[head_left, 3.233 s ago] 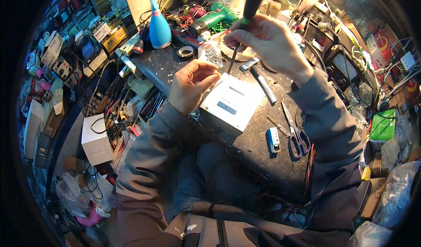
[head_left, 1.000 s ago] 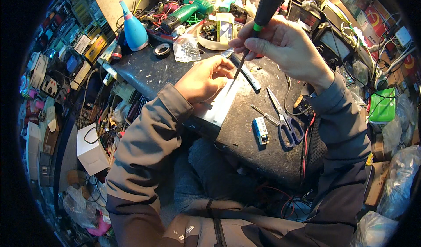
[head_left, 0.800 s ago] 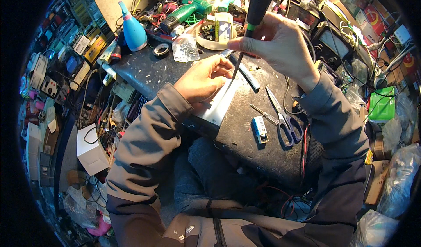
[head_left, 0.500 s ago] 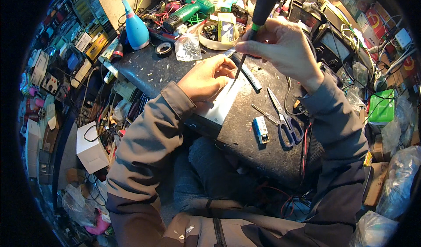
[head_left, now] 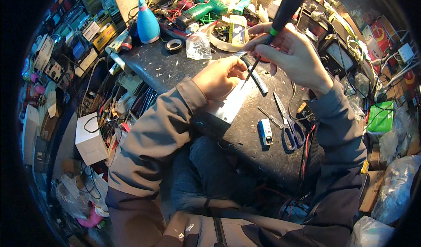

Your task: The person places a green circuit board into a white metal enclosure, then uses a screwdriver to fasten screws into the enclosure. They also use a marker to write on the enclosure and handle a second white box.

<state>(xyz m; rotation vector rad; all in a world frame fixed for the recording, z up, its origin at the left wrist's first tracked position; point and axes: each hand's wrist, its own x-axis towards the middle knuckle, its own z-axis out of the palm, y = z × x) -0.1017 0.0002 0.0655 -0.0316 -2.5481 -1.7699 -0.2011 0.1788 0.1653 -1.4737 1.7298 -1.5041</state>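
My right hand (head_left: pixel 294 56) grips a screwdriver (head_left: pixel 290 6) with a thick black handle and a green ring. The thin shaft slants down toward the top of a pale metal case (head_left: pixel 232 104), which lies at the bench's near edge. Across the case's far left part rests my left hand (head_left: pixel 219 78), fingers curled in close to the screwdriver's tip. Whatever its fingertips pinch is hidden, and the tip's exact contact is too small to tell. Just right of the case lies a dark strip-shaped tool (head_left: pixel 259 81).
Scissors (head_left: pixel 289 128), a small thin screwdriver (head_left: pixel 269 116) and a small blue-and-white box (head_left: pixel 265 132) lie right of the case. Behind are a blue squeeze blower (head_left: pixel 148 25), a tape roll (head_left: pixel 174 45), a bag of small parts (head_left: pixel 198 46) and a green power tool (head_left: pixel 193 16).
The view has shifted, so the bench appears slightly farther right and lower. My right hand still holds the screwdriver, its fingers now looser and more spread. My left hand stays on the case.
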